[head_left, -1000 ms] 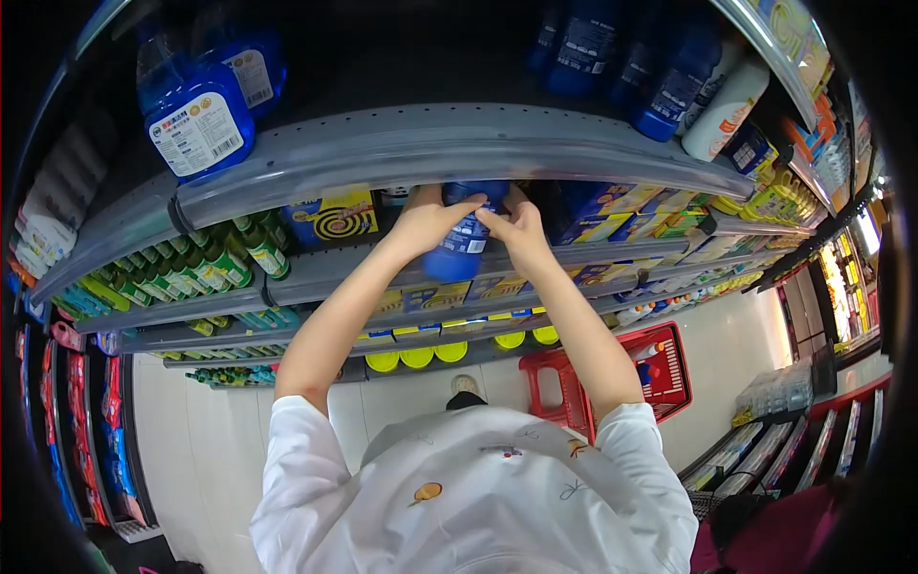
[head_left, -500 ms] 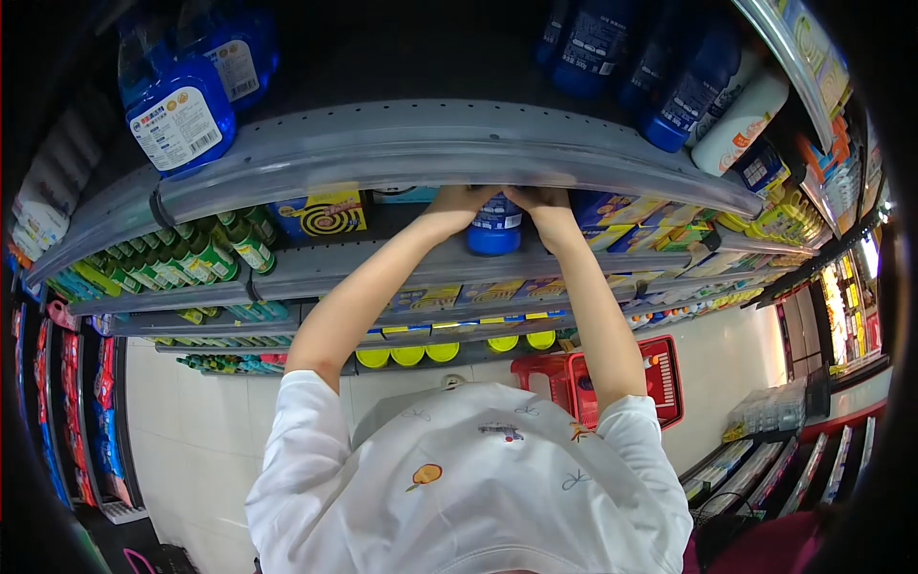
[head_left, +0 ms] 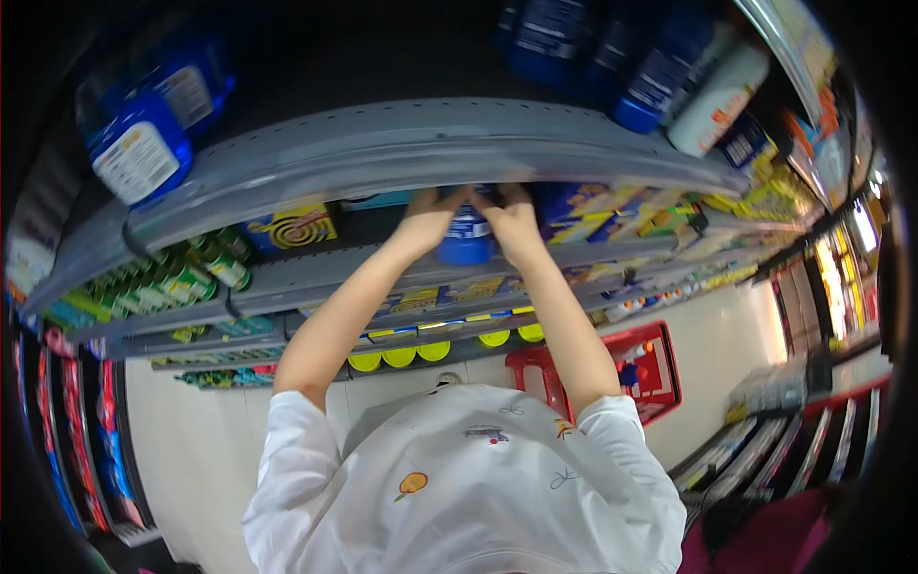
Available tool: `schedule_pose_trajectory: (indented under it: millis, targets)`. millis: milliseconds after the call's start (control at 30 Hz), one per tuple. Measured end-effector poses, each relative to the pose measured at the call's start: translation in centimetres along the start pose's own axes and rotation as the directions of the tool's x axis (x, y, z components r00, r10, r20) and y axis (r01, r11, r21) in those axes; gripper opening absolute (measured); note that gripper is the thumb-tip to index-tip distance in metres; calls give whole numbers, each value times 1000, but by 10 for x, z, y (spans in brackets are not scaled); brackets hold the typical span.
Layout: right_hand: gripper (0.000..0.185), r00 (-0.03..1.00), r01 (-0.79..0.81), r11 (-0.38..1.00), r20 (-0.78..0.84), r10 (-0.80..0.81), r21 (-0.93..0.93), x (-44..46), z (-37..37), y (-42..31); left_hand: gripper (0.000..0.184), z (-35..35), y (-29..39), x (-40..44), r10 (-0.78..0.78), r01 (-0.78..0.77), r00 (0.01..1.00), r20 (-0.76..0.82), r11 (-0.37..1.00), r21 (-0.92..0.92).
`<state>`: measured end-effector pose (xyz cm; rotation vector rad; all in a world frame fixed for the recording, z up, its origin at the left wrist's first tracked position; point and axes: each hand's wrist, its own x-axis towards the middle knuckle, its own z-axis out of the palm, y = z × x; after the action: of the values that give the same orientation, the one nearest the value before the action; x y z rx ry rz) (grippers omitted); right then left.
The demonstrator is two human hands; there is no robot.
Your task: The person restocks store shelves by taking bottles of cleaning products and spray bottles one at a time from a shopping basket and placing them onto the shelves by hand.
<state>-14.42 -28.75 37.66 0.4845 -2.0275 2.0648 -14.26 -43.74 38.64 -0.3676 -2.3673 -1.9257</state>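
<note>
A blue bottle [head_left: 466, 247] with a pale printed label is between my two hands, just under the front edge of the upper shelf [head_left: 421, 143]. My left hand [head_left: 427, 222] wraps its left side and my right hand [head_left: 512, 225] its right side, with the thumbs close together near the top. The shelf edge partly covers the bottle's upper end. Left of my hands, on the lower shelf, stands a yellow box with a black spiral [head_left: 292, 230]; right of them are several purple and yellow boxes [head_left: 583, 210].
Blue jugs [head_left: 143, 158] stand at the upper shelf's left, dark blue bottles [head_left: 641, 96] and a white bottle [head_left: 719, 103] at its right. Green bottles [head_left: 182, 277] line the lower left. A red shopping basket [head_left: 660, 373] with items inside is on the floor by my right arm.
The view has shifted and turned slightly, so the shelves look more tilted. My hands show more fully below the shelf edge, still around the blue bottle.
</note>
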Motion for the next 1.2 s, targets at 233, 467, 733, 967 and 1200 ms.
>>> schedule_pose_trajectory:
  millis: [233,467,733,967,1200]
  targets:
    - [48,996,83,996,-38,-82,30,-7,7,-22,57,1,2,-8,-34,3,988,-150,979,-204]
    - [67,990,-86,996,-110,88,19,-67,7,-19,49,3,20,-56,-143,151,988,50,942,-300]
    - [72,951,-212,968,-197,236,136,-148,5,-33,51,26,3,-110,-205,278,951,230,895,-350]
    - [74,878,-284,959,-402,262,5,-214,4,-40,51,54,-10,-148,-184,358,887,423,853,-381]
    - [76,788,-363,932,-536,304,-5,-276,-10,-58,55,92,-6,-186,-58,368,815,576,820,-438]
